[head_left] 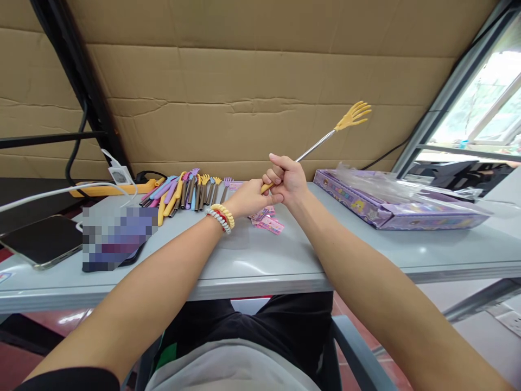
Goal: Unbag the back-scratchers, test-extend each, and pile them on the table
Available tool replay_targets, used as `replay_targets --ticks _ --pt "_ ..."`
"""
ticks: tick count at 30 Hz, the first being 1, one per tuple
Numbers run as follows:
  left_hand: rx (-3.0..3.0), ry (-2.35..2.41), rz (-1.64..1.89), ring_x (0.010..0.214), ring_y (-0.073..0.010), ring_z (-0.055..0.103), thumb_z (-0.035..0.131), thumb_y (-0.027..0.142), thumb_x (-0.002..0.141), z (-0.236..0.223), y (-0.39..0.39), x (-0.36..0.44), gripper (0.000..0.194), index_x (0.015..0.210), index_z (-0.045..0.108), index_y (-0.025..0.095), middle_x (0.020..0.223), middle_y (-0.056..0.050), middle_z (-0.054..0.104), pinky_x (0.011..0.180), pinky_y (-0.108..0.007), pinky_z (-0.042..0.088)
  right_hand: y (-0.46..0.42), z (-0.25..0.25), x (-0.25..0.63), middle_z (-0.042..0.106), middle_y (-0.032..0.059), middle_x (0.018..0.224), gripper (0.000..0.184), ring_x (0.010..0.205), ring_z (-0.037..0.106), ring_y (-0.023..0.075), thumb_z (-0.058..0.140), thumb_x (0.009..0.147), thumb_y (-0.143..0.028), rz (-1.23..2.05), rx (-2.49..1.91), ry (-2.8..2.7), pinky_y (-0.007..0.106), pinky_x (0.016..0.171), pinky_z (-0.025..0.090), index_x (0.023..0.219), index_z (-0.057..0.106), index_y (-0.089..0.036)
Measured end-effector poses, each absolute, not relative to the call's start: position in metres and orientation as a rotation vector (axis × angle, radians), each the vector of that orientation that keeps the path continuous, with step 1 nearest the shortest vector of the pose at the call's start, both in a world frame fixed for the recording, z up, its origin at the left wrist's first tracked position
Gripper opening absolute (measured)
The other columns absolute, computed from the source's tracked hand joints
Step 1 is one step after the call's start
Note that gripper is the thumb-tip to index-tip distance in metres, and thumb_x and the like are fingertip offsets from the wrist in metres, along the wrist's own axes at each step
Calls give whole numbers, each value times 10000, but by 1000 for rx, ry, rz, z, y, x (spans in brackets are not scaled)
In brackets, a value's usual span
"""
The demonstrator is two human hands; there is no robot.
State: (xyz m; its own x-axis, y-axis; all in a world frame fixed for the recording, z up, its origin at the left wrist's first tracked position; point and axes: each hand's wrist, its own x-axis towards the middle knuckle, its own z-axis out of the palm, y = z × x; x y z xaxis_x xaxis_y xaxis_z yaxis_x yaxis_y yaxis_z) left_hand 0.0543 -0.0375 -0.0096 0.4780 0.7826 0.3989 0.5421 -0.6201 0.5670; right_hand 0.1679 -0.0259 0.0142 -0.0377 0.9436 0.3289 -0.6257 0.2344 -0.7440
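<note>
A back scratcher (315,146) with a yellow hand-shaped head and a thin metal rod slants up to the right above the table. My left hand (254,198) is closed around its yellow handle. Just beyond, my right hand (290,179) grips it near where the handle meets the rod. Below my hands lie several small pink printed cards (271,224), partly hidden by my fingers. To the left of my left hand is a pile of back scratchers (183,190) in yellow, purple, blue and pink.
On the right sits a purple printed box (366,209) with clear plastic bags (374,182) on top. A phone (43,241), a blurred dark item (122,239) and a yellow power strip (114,188) with cables lie left. Cardboard (260,81) walls the table's back.
</note>
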Motion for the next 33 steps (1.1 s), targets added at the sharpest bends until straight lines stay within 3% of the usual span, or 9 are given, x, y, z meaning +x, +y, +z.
replay_targets --ticks 9,18,24,27,33 --pt "2557 1375 1001 607 -206 533 471 520 806 -11 -38 59 396 559 418 214 515 -24 466 549 -293 259 -31 17 163 112 -134 381 609 289 171 22 644 550 -59 1208 -450 -831 191 294 257 630 58 -207" --pt "2646 1465 944 638 -228 562 480 516 800 -8 -35 56 376 600 526 202 567 -58 539 538 -297 238 -37 20 160 149 -134 379 546 295 173 23 619 550 -66 1157 -494 -781 191 297 279 616 96 -209" --pt "2601 1337 967 584 -179 525 454 577 813 -16 -31 52 396 755 538 195 619 -23 554 534 -274 266 -30 17 161 144 -136 379 569 296 176 24 630 560 -73 1150 -453 -783 192 304 266 621 80 -207" --pt "2563 1142 1012 612 -148 506 507 517 804 -17 -33 53 340 855 523 181 686 -4 564 562 -256 305 -27 16 163 141 -138 380 567 295 185 27 633 564 -70 1143 -459 -797 192 311 269 619 86 -207" --pt "2374 953 1021 656 -124 468 568 433 763 -11 -39 54 286 858 502 171 774 0 541 585 -250 343 -28 20 168 137 -129 379 544 293 187 35 612 581 -54 1181 -450 -806 194 316 251 611 90 -204"
